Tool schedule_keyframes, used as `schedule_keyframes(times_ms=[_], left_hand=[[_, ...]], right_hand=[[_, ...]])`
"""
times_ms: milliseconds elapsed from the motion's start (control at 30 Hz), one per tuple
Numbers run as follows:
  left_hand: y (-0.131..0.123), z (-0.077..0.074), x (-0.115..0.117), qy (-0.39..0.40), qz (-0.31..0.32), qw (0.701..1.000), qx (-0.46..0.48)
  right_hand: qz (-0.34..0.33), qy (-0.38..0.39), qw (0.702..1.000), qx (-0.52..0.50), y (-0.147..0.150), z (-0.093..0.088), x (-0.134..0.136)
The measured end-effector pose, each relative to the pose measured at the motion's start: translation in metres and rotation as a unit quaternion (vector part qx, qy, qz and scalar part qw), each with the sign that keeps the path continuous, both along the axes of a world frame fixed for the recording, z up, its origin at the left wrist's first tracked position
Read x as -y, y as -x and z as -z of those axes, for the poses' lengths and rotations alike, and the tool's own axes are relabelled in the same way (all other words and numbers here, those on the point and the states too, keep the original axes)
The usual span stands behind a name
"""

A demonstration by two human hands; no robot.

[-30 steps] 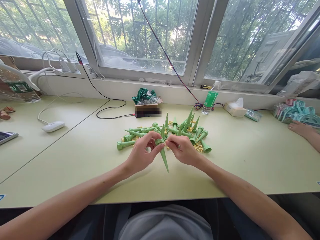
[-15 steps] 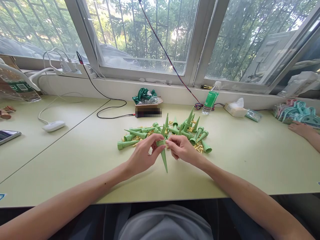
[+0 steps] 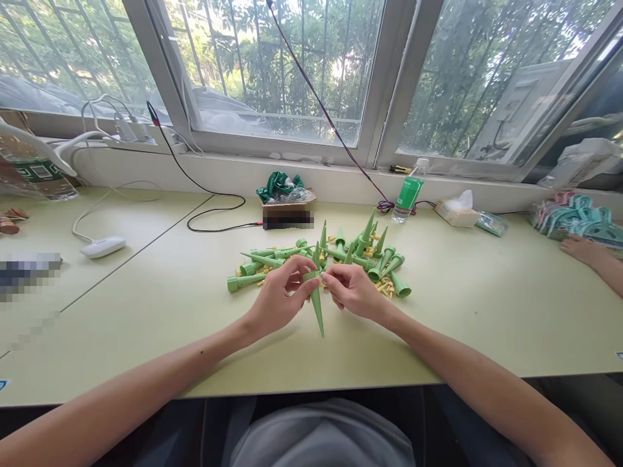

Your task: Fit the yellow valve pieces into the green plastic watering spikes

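Green spike (image 3: 317,305) hangs point-down from both hands' grip.

No legible text, labels or numbers anywhere.

Bare table (image 3: 160,324) lies open left of the left hand (image 3: 275,301) and right of the right hand (image 3: 357,292). Just beyond both, a heap of green spikes (image 3: 384,263) blocks the way (several point up). Behind it stand 1 cardboard box (image 3: 287,214) and 1 bottle (image 3: 407,194); a co-worker's hand (image 3: 581,250) rests far right.
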State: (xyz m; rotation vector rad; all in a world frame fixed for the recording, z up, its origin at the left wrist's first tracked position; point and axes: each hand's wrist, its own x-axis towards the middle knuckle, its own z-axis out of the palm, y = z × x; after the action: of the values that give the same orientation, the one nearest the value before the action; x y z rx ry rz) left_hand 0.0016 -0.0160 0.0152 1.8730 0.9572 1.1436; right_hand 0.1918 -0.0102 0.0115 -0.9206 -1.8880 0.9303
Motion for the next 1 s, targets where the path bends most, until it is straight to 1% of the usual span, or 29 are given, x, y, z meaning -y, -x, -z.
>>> schedule_keyframes(times_ms=[133, 233, 467, 700, 767, 900, 967, 1000], left_hand=[[-0.0004, 0.0005, -0.0001, 0.037, 0.019, 0.998, 0.038], [-0.0010, -0.0006, -0.0006, 0.058, 0.033, 0.996, 0.062], [-0.0009, -0.0071, -0.0022, 0.108, 0.058, 0.990, 0.076], [-0.0006, -0.0076, -0.0025, 0.154, 0.063, 0.981, 0.102], [-0.0011, -0.0064, -0.0032, 0.197, 0.075, 0.969, 0.133], [-0.0014, -0.0024, -0.0053, 0.319, 0.092, 0.924, 0.192], [-0.0009, -0.0008, -0.0065, 0.352, 0.094, 0.910, 0.199], [-0.0007, -0.0005, -0.0068, 0.355, 0.094, 0.909, 0.199]], right_hand=[[0.026, -0.091, 0.995, 0.043, -0.0018, 0.0020, -0.0015], [0.033, -0.135, 0.988, 0.062, -0.0032, 0.0021, -0.0023], [0.026, -0.153, 0.986, 0.067, -0.0038, 0.0022, -0.0030], [0.023, -0.173, 0.983, 0.062, -0.0049, 0.0021, -0.0022], [0.023, -0.188, 0.980, 0.061, -0.0055, 0.0010, -0.0019], [0.007, -0.228, 0.972, 0.059, -0.0067, 0.0009, -0.0036], [-0.001, -0.245, 0.968, 0.055, -0.0066, 0.0021, -0.0050], [-0.002, -0.251, 0.966, 0.054, -0.0063, 0.0028, -0.0055]])
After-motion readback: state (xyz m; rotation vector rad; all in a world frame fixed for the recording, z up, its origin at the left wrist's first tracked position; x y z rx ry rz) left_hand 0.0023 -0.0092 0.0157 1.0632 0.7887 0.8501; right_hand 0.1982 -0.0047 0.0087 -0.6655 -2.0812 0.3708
